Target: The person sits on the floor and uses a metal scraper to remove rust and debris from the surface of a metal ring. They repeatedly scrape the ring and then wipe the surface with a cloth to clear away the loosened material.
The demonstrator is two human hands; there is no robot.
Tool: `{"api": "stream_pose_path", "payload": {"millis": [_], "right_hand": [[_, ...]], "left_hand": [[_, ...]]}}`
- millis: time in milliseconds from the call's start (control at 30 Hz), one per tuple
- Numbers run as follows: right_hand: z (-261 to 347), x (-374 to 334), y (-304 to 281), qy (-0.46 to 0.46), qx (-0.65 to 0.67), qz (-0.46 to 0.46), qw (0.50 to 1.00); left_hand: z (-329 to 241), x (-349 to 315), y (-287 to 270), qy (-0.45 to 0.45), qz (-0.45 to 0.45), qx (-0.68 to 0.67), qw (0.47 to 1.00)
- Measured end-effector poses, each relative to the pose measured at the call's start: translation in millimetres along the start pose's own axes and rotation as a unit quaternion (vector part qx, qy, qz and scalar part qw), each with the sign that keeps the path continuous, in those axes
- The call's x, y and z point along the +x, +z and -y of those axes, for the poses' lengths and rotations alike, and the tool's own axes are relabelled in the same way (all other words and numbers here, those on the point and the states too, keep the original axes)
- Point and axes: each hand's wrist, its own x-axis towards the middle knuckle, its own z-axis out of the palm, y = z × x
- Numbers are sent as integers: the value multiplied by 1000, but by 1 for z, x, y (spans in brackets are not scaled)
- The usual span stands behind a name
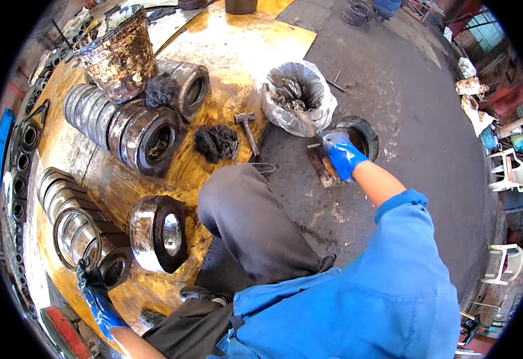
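My left hand (pixel 95 299), in a stained blue glove, has its fingers closed on the lower edge of a thin metal ring (pixel 56 238). The ring stands upright beside a row of shiny metal rings (pixel 64 190) lying on their sides. My right hand (pixel 343 154), also blue-gloved, is closed at the near side of a bucket lined with clear plastic (pixel 310 122). What it grips is mostly hidden; a short pale end sticks out. Just below it lies a rusty, dark block (pixel 323 167). A thick, wide metal ring (pixel 157 234) stands near my knee.
A grimy bucket (pixel 117 60) stands behind a row of dark, oily rings (pixel 120 128). A hammer (pixel 247 133) and a black wad of fibres (pixel 214 142) lie on the yellow-brown sheet. A round, dark container (pixel 366 134) sits beyond my right hand. White chairs (pixel 508 170) stand far right.
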Motion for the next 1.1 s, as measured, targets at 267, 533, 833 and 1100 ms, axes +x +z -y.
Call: {"api": "stream_pose_path", "payload": {"millis": [267,533,833,1100], "right_hand": [[-5,-48,-61,-49,278,-143,948],[-140,46,72,269,587,29,763],[-102,7,76,190,379,-60,904],[-120,26,-6,5,905,9,426]], "left_hand": [[-4,1,0,2,-28,10,1000],[15,6,20,-20,-20,4,1000],[-13,-31,5,-16,-81,16,996],[-11,-5,40,5,-51,-243,969]]}}
